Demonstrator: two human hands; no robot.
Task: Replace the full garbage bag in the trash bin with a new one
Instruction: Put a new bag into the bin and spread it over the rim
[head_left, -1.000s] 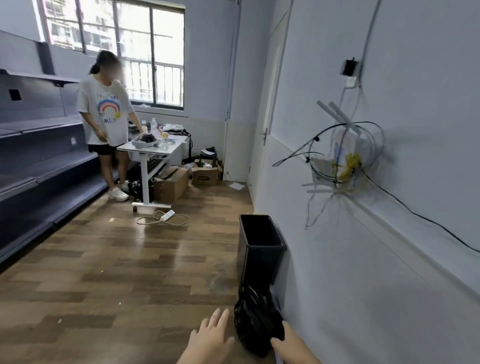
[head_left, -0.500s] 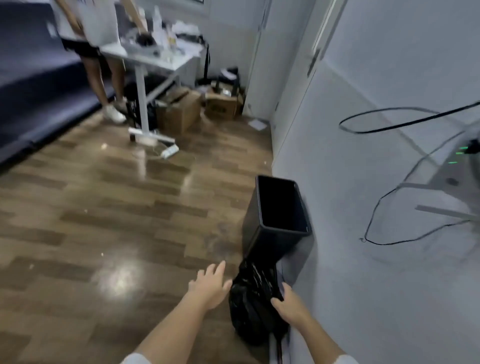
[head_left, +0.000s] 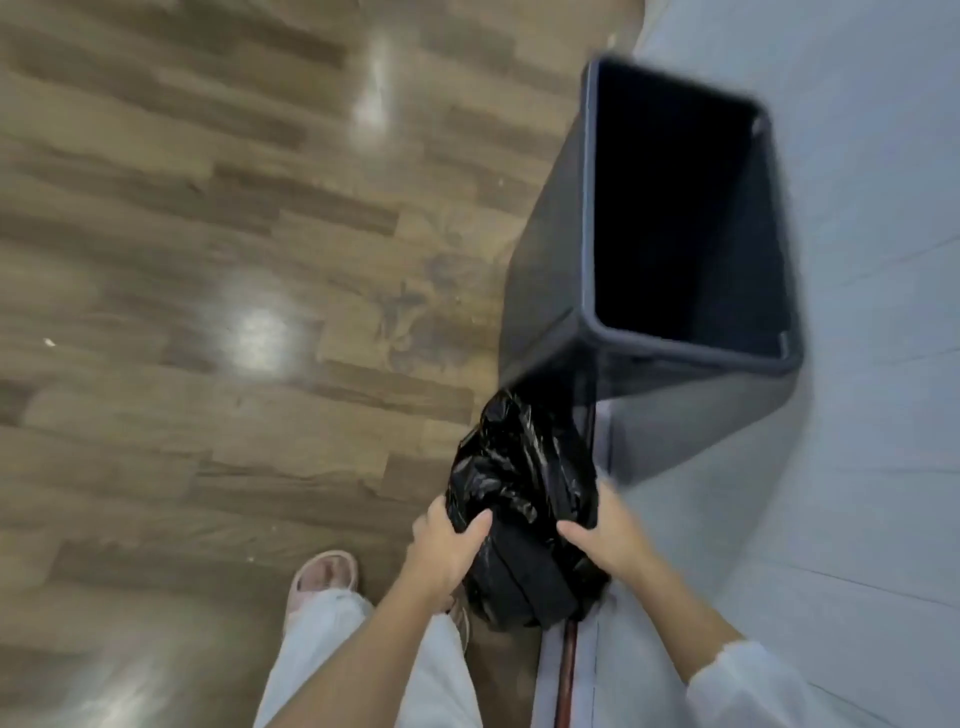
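Both hands, left (head_left: 451, 540) and right (head_left: 605, 525), had their grip clamped on the black bag (head_left: 519, 499) on the floor (head_left: 208, 312) beside the empty bin (head_left: 550, 249); best lifted evenly, clear of the rim.

Crumpled black garbage bag (head_left: 519, 499) sits on the floor just beside the open dark trash bin (head_left: 550, 260).

One dark trash bin (head_left: 550, 270), open-topped. One black garbage bag (head_left: 524, 499), crumpled. Two hands: left hand (head_left: 447, 545), right hand (head_left: 608, 535), both gripping the bag. One sandalled foot (head_left: 324, 574) in plain view. Two bright glare patches on the wooden floor (head_left: 182, 291).
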